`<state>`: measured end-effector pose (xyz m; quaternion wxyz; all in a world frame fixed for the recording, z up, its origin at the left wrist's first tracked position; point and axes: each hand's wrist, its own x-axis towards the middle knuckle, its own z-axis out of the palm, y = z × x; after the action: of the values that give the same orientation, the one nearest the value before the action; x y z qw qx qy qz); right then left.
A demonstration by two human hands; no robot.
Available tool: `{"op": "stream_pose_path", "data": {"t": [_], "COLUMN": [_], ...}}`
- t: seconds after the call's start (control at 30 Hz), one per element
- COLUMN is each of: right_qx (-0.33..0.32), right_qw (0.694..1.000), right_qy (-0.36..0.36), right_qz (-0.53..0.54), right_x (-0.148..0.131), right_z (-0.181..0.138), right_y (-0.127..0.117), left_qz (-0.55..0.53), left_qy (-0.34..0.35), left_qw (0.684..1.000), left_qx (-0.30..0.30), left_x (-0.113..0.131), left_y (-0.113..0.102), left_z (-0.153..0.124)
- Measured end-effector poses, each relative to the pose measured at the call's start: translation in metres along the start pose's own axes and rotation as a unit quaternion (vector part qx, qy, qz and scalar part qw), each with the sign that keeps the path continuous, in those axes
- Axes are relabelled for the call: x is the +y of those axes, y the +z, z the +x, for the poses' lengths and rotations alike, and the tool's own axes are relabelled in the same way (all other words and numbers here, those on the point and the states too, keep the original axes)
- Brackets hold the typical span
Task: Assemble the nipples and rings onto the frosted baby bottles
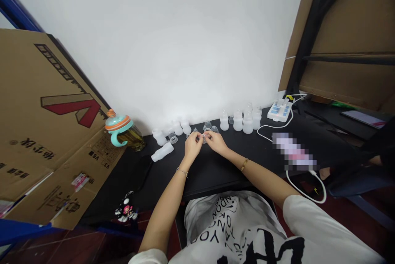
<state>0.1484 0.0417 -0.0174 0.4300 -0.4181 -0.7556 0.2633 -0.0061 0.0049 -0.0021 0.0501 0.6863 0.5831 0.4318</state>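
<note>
My left hand (193,146) and my right hand (217,143) meet over the black table, fingers pinched on a small clear bottle-top piece (204,138). The fingers partly cover it, so its exact shape is hard to see. Just behind my hands lie more clear bottle tops (214,129), some partly hidden. To the left are white baby bottles without tops, including a standing bottle (159,136) and one lying on its side (163,151). A clear ring-like top (173,137) rests near them. On the right stands a group of white bottles (247,123) with clear tops on.
A drink jug (123,130) with a teal and orange lid stands left, beside a large cardboard box (46,132). Toward the right are a white power strip (279,110), a cable (266,127) and a blurred-out phone-like object (294,151). A white wall (185,50) rises behind the table.
</note>
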Motion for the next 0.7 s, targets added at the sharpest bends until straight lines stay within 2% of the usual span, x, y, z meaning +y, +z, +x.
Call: {"op": "stream_pose_path", "data": {"t": [0.5,0.7], "right_qx": [-0.001,0.012], "right_qw": [1.0,1.0], "right_qy": [-0.02,-0.009], "right_qz": [-0.002,0.0], "right_x": [-0.0057,-0.0048], "right_z": [-0.0015,-0.0016], "right_y": [-0.002,-0.0013], "left_qz": [-0.01,-0.069], "left_qy": [-0.032,-0.047], "left_qw": [0.999,0.996], "left_qx": [-0.007,-0.016], "left_x": [0.0024,-0.0015], "left_y": [-0.004,0.0001], "left_z": [-0.0008,-0.0002]}}
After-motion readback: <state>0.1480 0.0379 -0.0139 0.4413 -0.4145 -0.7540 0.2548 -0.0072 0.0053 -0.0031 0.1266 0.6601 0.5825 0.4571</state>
